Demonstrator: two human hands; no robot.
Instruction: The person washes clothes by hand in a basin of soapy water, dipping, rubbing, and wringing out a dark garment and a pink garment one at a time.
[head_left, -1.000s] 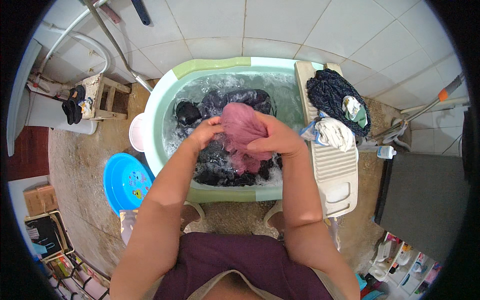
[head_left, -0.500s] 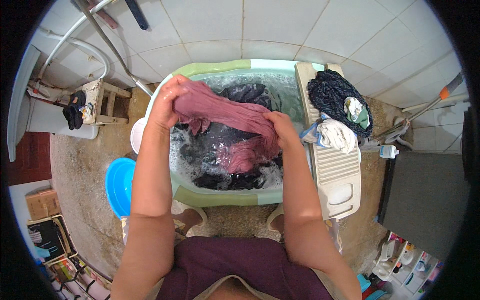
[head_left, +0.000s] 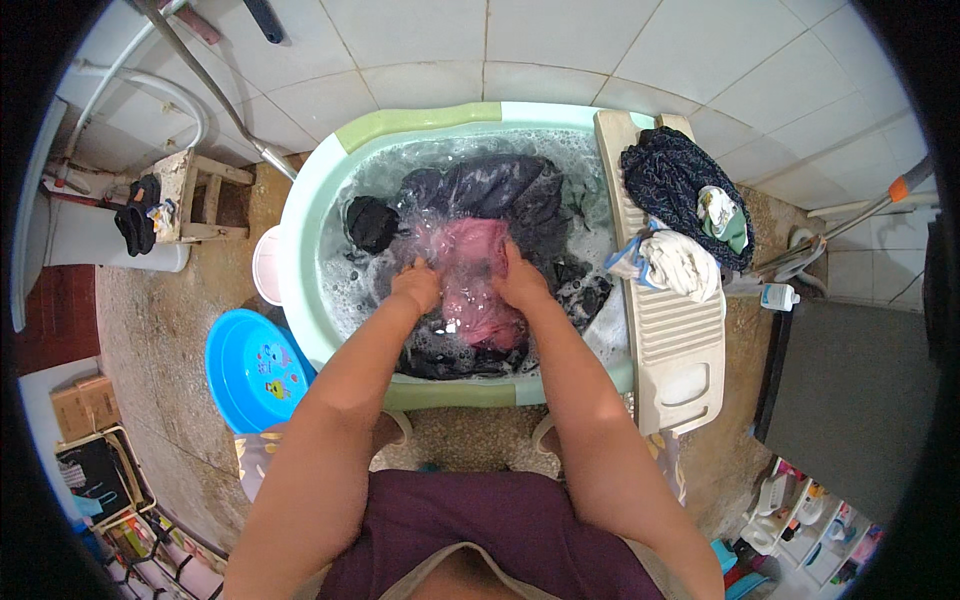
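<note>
A wet pink garment [head_left: 475, 245] lies partly sunk in soapy water in the middle of a pale green tub [head_left: 305, 245]. My right hand [head_left: 520, 280] grips its right side, thumb against the cloth. At the garment's left, my left hand [head_left: 417, 285] is in the water with its fingers curled at the cloth; foam and ripples partly hide the fingertips. Dark clothes [head_left: 500, 190] float around and beneath the pink one. A small black bunched cloth [head_left: 371, 223] sits at the tub's left side.
A beige washboard [head_left: 680, 345] spans the tub's right end, bearing a dark patterned garment [head_left: 675, 180] and white cloths [head_left: 682, 265]. On the left are a blue basin [head_left: 235, 370], a pink-white bowl [head_left: 268, 265] and a wooden stool [head_left: 205, 200]. A white bottle [head_left: 778, 297] stands right.
Both hands have gone down with the pink garment, from holding it stretched above the tub to pushing it into the water. The hands are closer together, and water is splashing.
</note>
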